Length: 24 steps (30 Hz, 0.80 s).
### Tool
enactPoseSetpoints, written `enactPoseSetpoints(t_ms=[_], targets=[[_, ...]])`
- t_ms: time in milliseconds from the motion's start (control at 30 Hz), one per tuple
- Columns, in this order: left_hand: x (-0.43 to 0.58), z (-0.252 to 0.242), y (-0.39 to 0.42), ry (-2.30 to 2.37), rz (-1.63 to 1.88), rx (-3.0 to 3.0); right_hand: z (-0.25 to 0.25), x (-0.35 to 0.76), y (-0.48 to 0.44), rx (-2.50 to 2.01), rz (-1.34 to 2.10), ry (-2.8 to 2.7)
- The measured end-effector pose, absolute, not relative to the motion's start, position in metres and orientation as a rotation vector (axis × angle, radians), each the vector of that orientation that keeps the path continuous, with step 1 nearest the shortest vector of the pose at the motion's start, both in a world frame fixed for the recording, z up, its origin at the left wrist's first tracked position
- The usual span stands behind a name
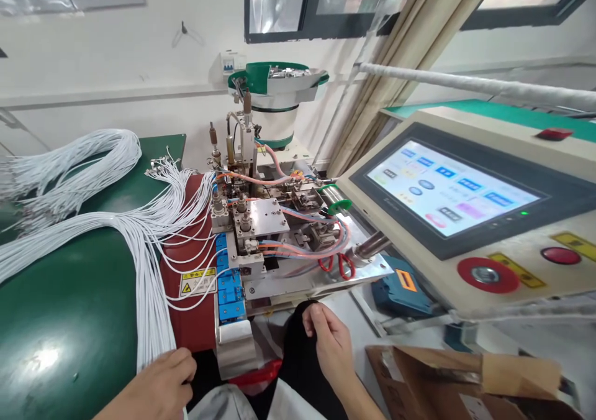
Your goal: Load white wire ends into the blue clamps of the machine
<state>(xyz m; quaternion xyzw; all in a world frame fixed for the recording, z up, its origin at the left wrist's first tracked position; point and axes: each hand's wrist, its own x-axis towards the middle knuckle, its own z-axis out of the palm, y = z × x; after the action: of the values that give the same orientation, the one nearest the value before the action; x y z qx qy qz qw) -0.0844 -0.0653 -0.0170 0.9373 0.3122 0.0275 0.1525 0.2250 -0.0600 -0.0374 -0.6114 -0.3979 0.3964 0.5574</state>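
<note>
My left hand [161,381] rests at the near edge of the green table [69,320], fingers curled around the ends of a bundle of white wires [149,283]. The wires fan across the table toward a small metal machine [261,221] with orange hoses and blue clips [229,286]. My right hand [328,336] sits in front of the machine with its fingers pinched on a black cloth [298,358] over my lap. A red mat [186,308] with a yellow warning label lies under the wires.
A control box with a lit touchscreen [447,190], a red knob [487,275] and a red button [560,255] stands at the right. A green-rimmed feeder bowl [277,87] rises behind the machine. Red-handled scissors [338,263] lie on the plate. A cardboard box [447,383] is at lower right.
</note>
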Motion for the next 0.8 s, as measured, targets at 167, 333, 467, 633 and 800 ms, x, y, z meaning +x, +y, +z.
enactPoseSetpoints(t_ms=[167, 333, 467, 633, 800], targets=[[-0.075, -0.029, -0.060, 0.736, 0.263, 2.760, -0.033, 0.220, -0.057, -1.407, 0.947, -0.953], [-0.038, 0.023, -0.042, 0.887, 0.411, 2.524, -0.022, 0.207, -0.056, -1.340, 0.986, -1.030], [-0.026, 0.030, -0.037, 1.031, 0.426, 2.329, -0.015, 0.197, -0.059, -1.239, 1.053, -1.130], [-0.019, 0.023, -0.038, 1.103, 0.432, 2.239, -0.014, 0.188, -0.062, -1.119, 1.056, -1.336], [-0.009, 0.021, -0.035, 1.150, 0.506, 2.201, -0.009, 0.173, -0.060, -1.166, 0.892, -1.505]])
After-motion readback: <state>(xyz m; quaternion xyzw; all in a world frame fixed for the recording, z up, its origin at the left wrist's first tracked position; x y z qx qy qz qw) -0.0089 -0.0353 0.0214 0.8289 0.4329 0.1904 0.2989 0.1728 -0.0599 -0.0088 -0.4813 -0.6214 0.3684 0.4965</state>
